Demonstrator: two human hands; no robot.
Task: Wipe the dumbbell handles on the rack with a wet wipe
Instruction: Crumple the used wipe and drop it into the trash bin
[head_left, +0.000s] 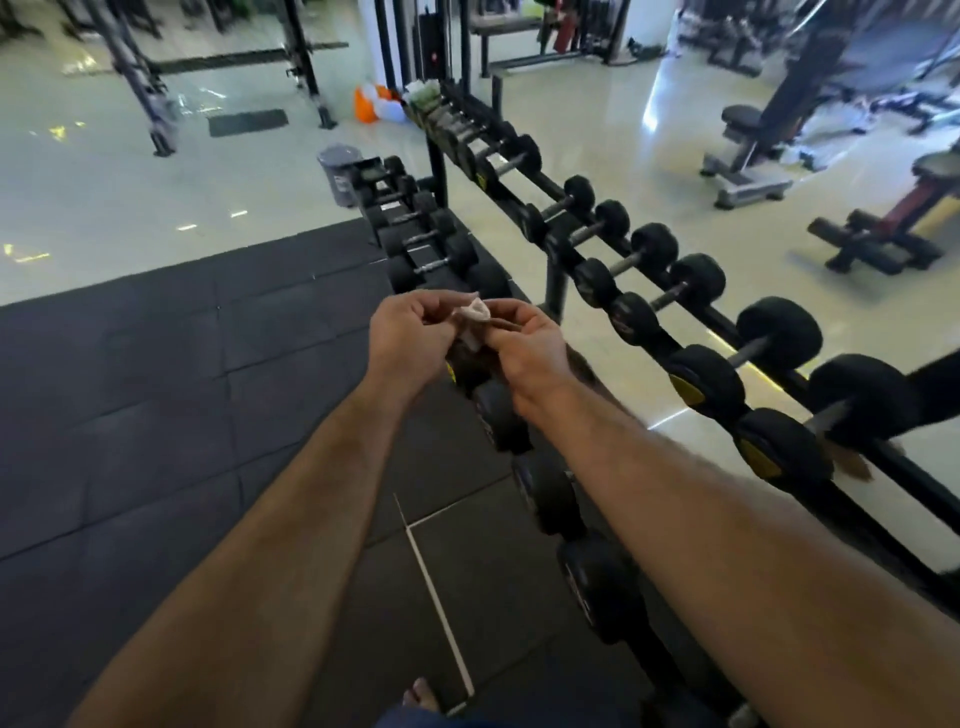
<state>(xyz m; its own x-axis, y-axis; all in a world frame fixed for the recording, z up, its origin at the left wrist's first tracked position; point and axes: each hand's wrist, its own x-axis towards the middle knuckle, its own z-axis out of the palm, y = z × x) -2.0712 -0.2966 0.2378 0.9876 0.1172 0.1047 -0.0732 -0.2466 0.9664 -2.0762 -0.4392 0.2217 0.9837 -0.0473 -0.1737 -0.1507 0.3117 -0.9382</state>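
head view: single frame, looking down along the rack
left hand (410, 340): centre of frame, fingers curled, pinching the left side of the wet wipe
right hand (524, 345): just at 3 o'clock of the left hand, fingers curled, thumb and fingertips pinching the right side of the wipe
wet wipe (474, 314): small, crumpled, whitish, held between both hands in the air above the lower tier; not touching any dumbbell
rack (558, 283): black, two tiers, runs from 5 o'clock up to 12 o'clock
upper-tier dumbbells (779, 332): black heads, bare metal handles, in a row from 4 o'clock to 12 o'clock; nearer ones have yellow marks on the end faces
lower-tier dumbbells (545, 493): black, partly hidden under the right forearm, run from 6 o'clock toward the hands and on to 11 o'clock
nearest handle to wipe: cannot tell, hands cover it
floor mat (156, 415): dark rubber tiles, 9 o'clock to 6 o'clock
white line (431, 587): on the mat at 6 o'clock
foot (421, 693): bare toes at bottom edge
bin (340, 174): grey, at 11 o'clock beside the far end of the lower tier
benches (753, 150): at 2 o'clock on the pale glossy floor, well apart from the rack
orange-white item (376, 106): at 12 o'clock by the rack's far end, too blurred to identify
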